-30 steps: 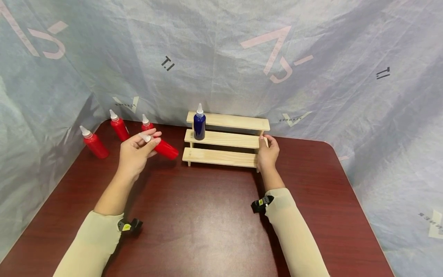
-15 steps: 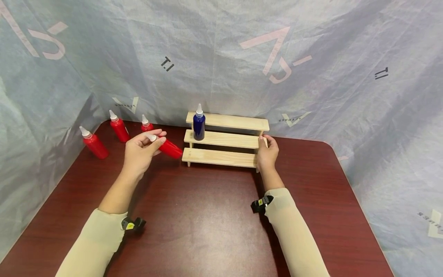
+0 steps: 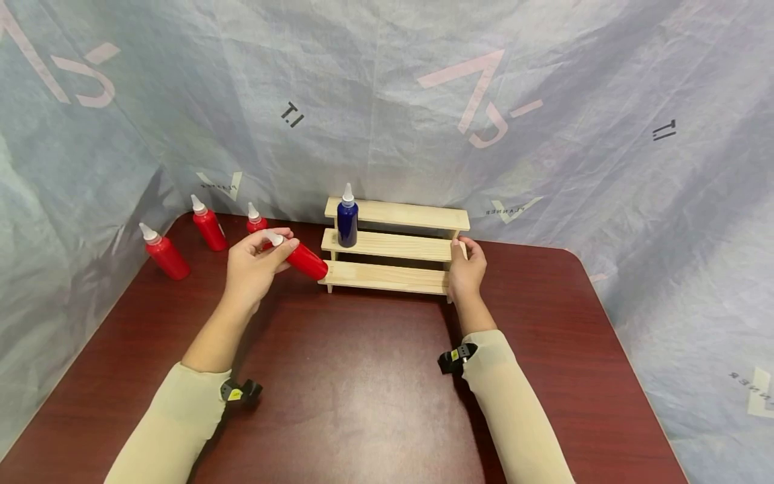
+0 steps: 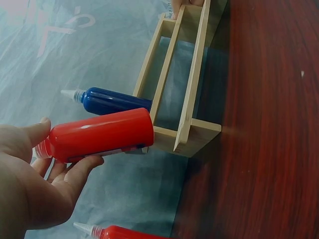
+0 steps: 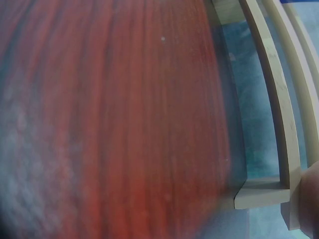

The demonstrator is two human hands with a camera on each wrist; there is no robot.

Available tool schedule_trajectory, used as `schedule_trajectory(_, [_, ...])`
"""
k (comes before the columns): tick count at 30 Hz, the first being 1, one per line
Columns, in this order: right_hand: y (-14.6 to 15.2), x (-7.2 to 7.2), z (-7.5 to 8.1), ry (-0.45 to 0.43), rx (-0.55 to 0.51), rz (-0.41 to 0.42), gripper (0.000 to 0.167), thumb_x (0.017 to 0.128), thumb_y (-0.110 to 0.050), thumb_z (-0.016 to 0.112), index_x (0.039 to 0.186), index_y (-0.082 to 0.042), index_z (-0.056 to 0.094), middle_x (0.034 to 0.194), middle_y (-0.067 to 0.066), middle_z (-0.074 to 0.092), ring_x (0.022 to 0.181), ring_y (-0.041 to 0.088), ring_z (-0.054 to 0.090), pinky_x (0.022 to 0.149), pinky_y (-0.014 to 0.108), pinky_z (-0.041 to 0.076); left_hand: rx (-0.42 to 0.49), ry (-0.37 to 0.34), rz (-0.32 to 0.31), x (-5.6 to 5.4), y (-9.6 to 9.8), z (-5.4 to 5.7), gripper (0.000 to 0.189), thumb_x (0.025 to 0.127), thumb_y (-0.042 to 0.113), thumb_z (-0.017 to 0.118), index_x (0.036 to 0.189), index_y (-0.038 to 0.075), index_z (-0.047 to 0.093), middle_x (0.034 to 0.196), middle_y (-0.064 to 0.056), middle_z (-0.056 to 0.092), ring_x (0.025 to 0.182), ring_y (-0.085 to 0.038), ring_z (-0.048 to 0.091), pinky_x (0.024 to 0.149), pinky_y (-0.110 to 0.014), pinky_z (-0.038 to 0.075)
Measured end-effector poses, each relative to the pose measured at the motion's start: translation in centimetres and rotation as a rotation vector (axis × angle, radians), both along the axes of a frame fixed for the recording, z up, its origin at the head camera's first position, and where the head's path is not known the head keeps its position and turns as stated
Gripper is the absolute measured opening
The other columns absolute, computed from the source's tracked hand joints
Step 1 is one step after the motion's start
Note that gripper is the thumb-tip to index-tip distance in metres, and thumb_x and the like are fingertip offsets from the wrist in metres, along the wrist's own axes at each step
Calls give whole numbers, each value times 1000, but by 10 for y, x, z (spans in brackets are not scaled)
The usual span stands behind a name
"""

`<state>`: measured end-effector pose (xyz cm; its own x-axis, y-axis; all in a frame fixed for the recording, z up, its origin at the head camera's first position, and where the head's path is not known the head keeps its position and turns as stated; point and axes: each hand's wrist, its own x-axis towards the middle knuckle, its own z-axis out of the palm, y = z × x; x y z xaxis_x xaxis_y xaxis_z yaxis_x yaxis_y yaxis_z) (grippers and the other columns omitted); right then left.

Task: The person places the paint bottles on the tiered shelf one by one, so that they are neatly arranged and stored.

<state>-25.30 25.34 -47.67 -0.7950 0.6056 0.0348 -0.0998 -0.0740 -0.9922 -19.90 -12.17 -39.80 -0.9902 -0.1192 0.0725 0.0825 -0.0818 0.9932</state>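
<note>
My left hand pinches a red squeeze bottle near its white nozzle cap. The bottle tilts, its base pointing down and right, in front of the left end of the lowest shelf of a three-tier wooden rack; whether it touches the wood I cannot tell. With its thumb on the middle shelf, my right hand grips the rack's right end. In the right wrist view only a little of the right hand shows. A dark blue squeeze bottle stands upright at the left of the middle shelf.
Two red bottles, one nearer and one farther back, stand at the table's left. Another red bottle is partly hidden behind my left hand. Grey cloth hangs behind the dark red table.
My left hand has moved right with the red bottle, bringing its base from beside the rack to in front of the lowest shelf's left end. The right hand stays put.
</note>
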Motion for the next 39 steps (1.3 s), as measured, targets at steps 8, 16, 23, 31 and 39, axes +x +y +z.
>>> schedule_trajectory(8, [0,1,1,1,-6,7,30,105,-17,66,129,2,64,106,-1,58,98,9,57,88,20,49,18,10,-19,0,8,2,36,92,13,83,123,-4,72,101,11,77,89,-2,78,76,-25,64])
schedule_trajectory(16, [-1,2,1,11,-5,5,29,105,-16,66,128,1,64,106,0,59,98,10,58,88,21,50,-30,13,-48,-2,15,3,41,94,13,81,127,-8,71,100,15,76,89,0,76,78,-23,64])
schedule_trajectory(23, [-1,1,0,17,1,-5,29,104,-15,67,127,2,65,102,-1,58,93,9,57,83,19,49,-102,47,-92,-5,24,2,39,94,14,81,128,-4,72,100,18,75,91,2,73,84,-16,61])
schedule_trajectory(31, [-1,0,0,18,-19,-1,30,104,-17,68,127,1,65,101,-1,57,92,10,58,83,19,51,-134,91,-146,-9,36,4,39,94,8,80,129,-6,71,129,-22,73,100,1,72,92,-13,58])
schedule_trajectory(39, [0,2,1,12,-1,8,33,105,-17,67,131,3,63,105,1,57,96,11,59,85,20,51,-128,136,-175,-8,46,6,36,91,4,82,125,-6,73,116,-11,78,96,-1,74,92,-14,59])
